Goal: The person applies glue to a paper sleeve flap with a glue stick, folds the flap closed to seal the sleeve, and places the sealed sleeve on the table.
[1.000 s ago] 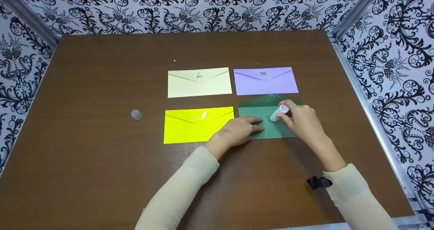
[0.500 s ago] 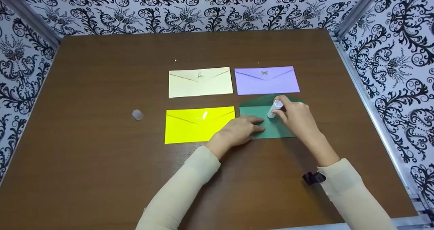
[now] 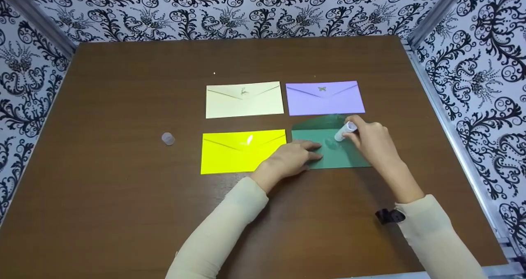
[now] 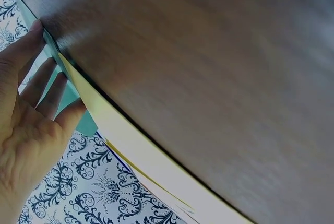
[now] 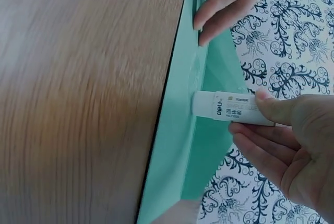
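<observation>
Compared with half a second ago, the right hand (image 3: pixel 376 141) has slid toward the right of the frame, taking the white glue stick (image 3: pixel 344 132) with it; a glossy patch now shows where the stick was. Its grip pinches the stick between thumb and fingers, the lower end meeting the green envelope (image 3: pixel 341 157), which lies flap up, right of the frame's middle. The left hand (image 3: pixel 289 160) stays put, its grip loose, fingers spread and resting on the envelope's left side; it covers the lower right corner of the yellow envelope (image 3: pixel 230 151). Above lie a cream envelope (image 3: pixel 244 102) and a purple envelope (image 3: pixel 326 100). A small whitish cap (image 3: pixel 167 138) sits on the tabletop (image 3: pixel 123 209), left of centre.
</observation>
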A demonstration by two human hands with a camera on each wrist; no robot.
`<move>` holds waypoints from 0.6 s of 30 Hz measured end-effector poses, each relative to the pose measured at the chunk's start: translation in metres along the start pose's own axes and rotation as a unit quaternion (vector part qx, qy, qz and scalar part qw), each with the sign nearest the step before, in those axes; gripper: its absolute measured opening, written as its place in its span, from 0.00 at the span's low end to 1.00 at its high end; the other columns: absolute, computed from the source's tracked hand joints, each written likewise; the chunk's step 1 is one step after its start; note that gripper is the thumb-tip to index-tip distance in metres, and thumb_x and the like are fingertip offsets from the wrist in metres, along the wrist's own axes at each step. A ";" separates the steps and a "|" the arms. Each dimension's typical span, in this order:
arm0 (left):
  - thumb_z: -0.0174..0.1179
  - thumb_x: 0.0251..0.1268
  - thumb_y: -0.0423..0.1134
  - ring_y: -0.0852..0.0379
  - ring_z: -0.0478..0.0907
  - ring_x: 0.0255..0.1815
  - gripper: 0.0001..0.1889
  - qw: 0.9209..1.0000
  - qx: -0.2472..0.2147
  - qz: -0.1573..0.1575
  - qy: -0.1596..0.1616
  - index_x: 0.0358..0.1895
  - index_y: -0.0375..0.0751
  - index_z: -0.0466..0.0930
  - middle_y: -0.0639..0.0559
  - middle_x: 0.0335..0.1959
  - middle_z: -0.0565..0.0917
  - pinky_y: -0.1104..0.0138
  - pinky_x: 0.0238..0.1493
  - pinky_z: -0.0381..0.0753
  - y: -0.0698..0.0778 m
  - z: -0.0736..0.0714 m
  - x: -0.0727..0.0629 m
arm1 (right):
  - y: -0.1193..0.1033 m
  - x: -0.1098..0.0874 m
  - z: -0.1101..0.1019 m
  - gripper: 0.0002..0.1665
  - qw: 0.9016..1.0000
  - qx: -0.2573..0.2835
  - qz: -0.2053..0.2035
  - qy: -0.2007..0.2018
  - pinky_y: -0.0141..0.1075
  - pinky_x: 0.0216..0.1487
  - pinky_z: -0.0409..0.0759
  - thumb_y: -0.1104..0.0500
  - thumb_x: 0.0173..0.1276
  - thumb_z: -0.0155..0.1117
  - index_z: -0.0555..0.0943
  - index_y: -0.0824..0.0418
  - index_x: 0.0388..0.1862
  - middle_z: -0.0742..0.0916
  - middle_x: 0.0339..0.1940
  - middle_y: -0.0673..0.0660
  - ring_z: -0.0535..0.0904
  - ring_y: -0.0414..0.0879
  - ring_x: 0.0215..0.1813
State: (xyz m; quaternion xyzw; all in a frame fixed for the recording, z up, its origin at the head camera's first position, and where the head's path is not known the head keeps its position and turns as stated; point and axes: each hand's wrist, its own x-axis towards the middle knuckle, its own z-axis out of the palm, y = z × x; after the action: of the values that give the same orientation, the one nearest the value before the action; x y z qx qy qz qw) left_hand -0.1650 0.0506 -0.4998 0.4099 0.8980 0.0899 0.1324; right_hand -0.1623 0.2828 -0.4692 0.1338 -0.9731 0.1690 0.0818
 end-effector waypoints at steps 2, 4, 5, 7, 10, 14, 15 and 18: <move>0.62 0.70 0.43 0.55 0.62 0.78 0.28 1.000 0.001 0.000 -0.001 0.72 0.58 0.69 0.56 0.77 0.65 0.63 0.76 0.67 0.000 0.000 0.000 | 0.001 -0.003 -0.003 0.18 1.000 0.001 0.005 -0.005 0.53 0.26 0.80 0.57 0.66 0.70 0.78 0.63 0.50 0.88 0.35 0.70 0.85 0.65 0.30; 0.62 0.70 0.44 0.55 0.62 0.78 0.28 1.000 0.002 -0.001 -0.001 0.72 0.58 0.69 0.56 0.78 0.65 0.63 0.75 0.67 0.000 0.000 0.000 | 0.002 -0.006 -0.005 0.18 1.000 0.006 0.009 -0.007 0.56 0.29 0.81 0.58 0.66 0.70 0.78 0.64 0.50 0.89 0.36 0.70 0.85 0.66 0.31; 0.61 0.70 0.44 0.55 0.62 0.79 0.28 1.000 0.002 -0.002 -0.002 0.72 0.58 0.69 0.56 0.78 0.65 0.63 0.75 0.67 0.000 0.000 0.000 | 0.001 -0.007 -0.006 0.18 1.000 0.008 0.009 -0.008 0.56 0.30 0.81 0.58 0.65 0.70 0.78 0.64 0.50 0.89 0.36 0.70 0.85 0.66 0.31; 0.61 0.70 0.44 0.54 0.61 0.79 0.28 1.000 0.001 -0.003 -0.003 0.72 0.58 0.69 0.56 0.78 0.65 0.63 0.75 0.67 0.000 0.001 0.000 | 0.001 -0.010 -0.007 0.18 1.000 0.010 0.007 -0.007 0.55 0.29 0.81 0.58 0.65 0.71 0.78 0.64 0.49 0.89 0.35 0.69 0.85 0.64 0.30; 0.61 0.70 0.44 0.54 0.61 0.79 0.28 1.000 -0.001 -0.003 -0.004 0.73 0.58 0.69 0.56 0.78 0.65 0.62 0.76 0.67 0.000 0.001 0.000 | -0.002 -0.013 -0.007 0.18 1.000 0.011 0.002 -0.008 0.47 0.25 0.77 0.58 0.64 0.72 0.79 0.64 0.49 0.88 0.31 0.67 0.82 0.57 0.24; 0.61 0.71 0.44 0.54 0.61 0.79 0.28 1.000 0.002 -0.003 -0.006 0.73 0.59 0.68 0.56 0.78 0.64 0.62 0.76 0.66 0.000 0.001 0.000 | -0.006 -0.016 -0.005 0.19 1.000 0.013 -0.003 -0.011 0.39 0.24 0.72 0.57 0.64 0.72 0.80 0.64 0.50 0.87 0.26 0.63 0.78 0.50 0.22; 0.61 0.71 0.44 0.55 0.61 0.79 0.28 1.000 0.003 -0.003 -0.007 0.73 0.59 0.68 0.56 0.78 0.64 0.62 0.76 0.66 0.000 0.001 0.000 | -0.007 -0.016 -0.004 0.19 1.000 0.013 -0.004 -0.012 0.39 0.24 0.72 0.56 0.64 0.72 0.80 0.64 0.50 0.87 0.26 0.63 0.78 0.50 0.22; 0.61 0.71 0.45 0.55 0.61 0.79 0.28 1.000 0.012 0.000 -0.007 0.73 0.59 0.68 0.56 0.78 0.64 0.62 0.76 0.67 0.000 0.001 0.001 | -0.010 -0.016 -0.002 0.19 1.000 0.016 -0.010 -0.012 0.43 0.26 0.77 0.56 0.65 0.72 0.80 0.63 0.51 0.87 0.28 0.63 0.81 0.52 0.25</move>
State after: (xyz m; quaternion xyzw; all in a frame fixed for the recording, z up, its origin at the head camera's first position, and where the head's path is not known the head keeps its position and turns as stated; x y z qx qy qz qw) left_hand -0.1649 0.0512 -0.5011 0.4119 0.8981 0.0763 0.1338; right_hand -0.1440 0.2777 -0.4677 0.1464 -0.9697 0.1826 0.0698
